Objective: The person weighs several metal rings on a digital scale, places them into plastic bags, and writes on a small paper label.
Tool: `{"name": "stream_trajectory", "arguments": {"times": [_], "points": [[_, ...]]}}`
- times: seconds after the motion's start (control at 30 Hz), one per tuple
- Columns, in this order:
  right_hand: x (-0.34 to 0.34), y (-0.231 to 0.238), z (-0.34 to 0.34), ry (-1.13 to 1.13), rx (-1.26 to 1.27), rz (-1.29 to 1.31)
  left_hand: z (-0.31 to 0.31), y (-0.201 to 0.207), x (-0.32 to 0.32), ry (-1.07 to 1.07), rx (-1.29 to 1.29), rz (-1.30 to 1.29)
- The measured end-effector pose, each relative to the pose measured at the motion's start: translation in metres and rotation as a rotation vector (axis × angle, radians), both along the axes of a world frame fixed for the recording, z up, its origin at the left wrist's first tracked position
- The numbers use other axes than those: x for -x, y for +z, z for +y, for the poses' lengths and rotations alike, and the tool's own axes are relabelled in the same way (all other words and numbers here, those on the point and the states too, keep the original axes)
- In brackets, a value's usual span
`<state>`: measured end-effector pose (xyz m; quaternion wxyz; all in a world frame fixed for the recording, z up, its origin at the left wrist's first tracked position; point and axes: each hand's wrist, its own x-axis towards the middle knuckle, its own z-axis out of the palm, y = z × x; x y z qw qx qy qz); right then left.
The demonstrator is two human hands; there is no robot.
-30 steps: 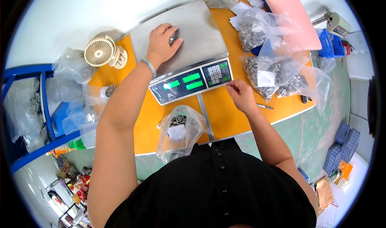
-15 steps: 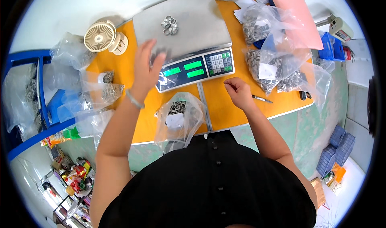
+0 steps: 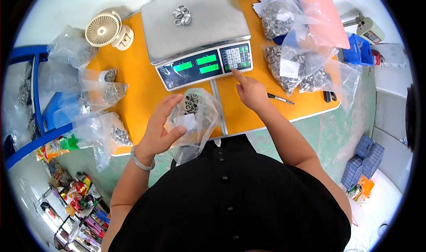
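Beside the clear plastic bag of metal rings, my left hand is open, thumb and fingers apart. The bag lies at the table's front edge with a white paper slip on it; whether my fingers touch it I cannot tell. My right hand holds nothing, its index finger stretched out to the lower edge of the keypad on the counting scale. Its other fingers are partly curled. A small heap of metal rings rests on the scale's steel platform. The green displays are lit.
A cream fan stands left of the scale. More bags of metal parts lie left and right. A black pen lies right of my right hand. The blue metal frame borders the left side.
My left hand has come back from the scale toward the bag in front. My right hand has moved left and up to the keypad, its index finger now extended. The view has shifted slightly.
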<state>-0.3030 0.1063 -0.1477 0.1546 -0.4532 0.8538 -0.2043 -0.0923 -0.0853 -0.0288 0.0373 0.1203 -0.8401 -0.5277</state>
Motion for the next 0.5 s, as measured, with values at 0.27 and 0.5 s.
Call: {"name": "stream_trajectory", "arguments": {"times": [0.27,0.5], "points": [[0.004,0.005,-0.017,0.011,-0.27,0.049,0.006,0.003,-0.01,0.003,0.025,-0.044],[0.002,-0.001,-0.02,0.027,-0.245,0.139,0.009,0.001,-0.016,0.024,0.025,-0.06]]}}
